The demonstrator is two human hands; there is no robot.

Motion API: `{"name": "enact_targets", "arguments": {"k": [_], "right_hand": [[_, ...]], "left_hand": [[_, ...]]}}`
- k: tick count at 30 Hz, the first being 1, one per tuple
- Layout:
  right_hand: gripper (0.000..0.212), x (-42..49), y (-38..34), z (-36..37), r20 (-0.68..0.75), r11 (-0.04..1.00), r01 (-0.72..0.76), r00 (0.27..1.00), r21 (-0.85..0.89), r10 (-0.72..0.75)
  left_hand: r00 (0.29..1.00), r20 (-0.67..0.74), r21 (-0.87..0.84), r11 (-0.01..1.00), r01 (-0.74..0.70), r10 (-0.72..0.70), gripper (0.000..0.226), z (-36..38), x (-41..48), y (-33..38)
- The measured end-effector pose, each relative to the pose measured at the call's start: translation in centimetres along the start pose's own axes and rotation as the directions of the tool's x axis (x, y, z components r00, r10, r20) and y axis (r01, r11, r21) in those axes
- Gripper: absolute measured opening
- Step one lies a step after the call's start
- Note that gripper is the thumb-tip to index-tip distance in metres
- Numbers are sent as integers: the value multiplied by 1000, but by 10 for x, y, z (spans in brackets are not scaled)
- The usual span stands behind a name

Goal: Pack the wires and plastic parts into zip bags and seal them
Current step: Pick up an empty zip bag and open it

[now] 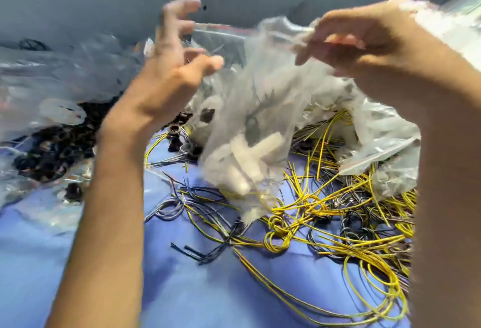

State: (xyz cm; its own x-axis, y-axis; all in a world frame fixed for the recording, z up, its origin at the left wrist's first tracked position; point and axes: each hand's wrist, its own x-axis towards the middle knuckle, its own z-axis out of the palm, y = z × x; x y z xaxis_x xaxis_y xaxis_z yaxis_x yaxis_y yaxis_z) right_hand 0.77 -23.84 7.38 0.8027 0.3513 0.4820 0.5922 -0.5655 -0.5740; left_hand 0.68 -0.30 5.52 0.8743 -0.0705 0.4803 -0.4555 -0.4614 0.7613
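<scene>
Both forearms rise over the blue cloth (pixel 208 288). The right hand (pixel 364 41) pinches the mouth of the zip bag (pixel 247 108). The left hand (pixel 177 67), fingers spread wide, hovers at its left rim. White plastic parts (pixel 250 155) sit inside, the bag hanging between the hands. Sealing seems next: the left hand must grip, then press the strip.

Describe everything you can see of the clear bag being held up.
The zip bag is thin, crumpled clear plastic with a red strip along its mouth, blurred. It hangs above the yellow and dark wires, white plastic parts sagging in its bottom. The right hand pinches its top edge; the left hand is at the mouth, contact unclear.
</scene>
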Motion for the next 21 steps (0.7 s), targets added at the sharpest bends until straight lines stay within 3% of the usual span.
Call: {"name": "enact_targets", "arguments": {"k": [3, 7, 10, 12, 14, 15, 16, 18, 21], "right_hand": [[22, 3, -3, 8, 57, 999, 37, 998, -8, -37], [23, 4, 4, 8, 94, 1000, -31, 995, 1, 30], [19, -2, 9, 6, 108, 1000, -22, 994, -7, 23], [20, -1, 6, 7, -66, 996, 80, 995, 33, -78], [16, 5, 6, 7, -239, 976, 161, 963, 145, -124], [17, 7, 8, 7, -265, 976, 146, 959, 161, -100], [20, 8, 11, 7, -241, 989, 94, 968, 118, -63], [19, 6, 22, 8, -111, 999, -39, 993, -7, 38], [18, 3, 29, 6, -24, 992, -93, 996, -85, 91]], "left_hand": [[965, 262, -53, 998, 46, -31, 35, 24, 4, -6], [909, 378, 159, 979, 124, -177, 34, 42, 3, -24], [856, 468, 304, 949, 78, -221, 11, 44, -1, -27], [927, 366, 258, 966, -14, -85, 21, 41, -1, -22], [995, 77, 125, 989, -76, 67, 26, 36, 2, -11], [992, -56, 66, 992, -107, 111, 26, 33, 4, -8], [984, -128, 23, 992, -124, 126, 23, 30, 5, -6], [989, -129, 14, 997, -77, 78, 16, 26, 6, -10], [991, -107, 200, 975, 96, -75, 9, 25, 6, -33]]}}
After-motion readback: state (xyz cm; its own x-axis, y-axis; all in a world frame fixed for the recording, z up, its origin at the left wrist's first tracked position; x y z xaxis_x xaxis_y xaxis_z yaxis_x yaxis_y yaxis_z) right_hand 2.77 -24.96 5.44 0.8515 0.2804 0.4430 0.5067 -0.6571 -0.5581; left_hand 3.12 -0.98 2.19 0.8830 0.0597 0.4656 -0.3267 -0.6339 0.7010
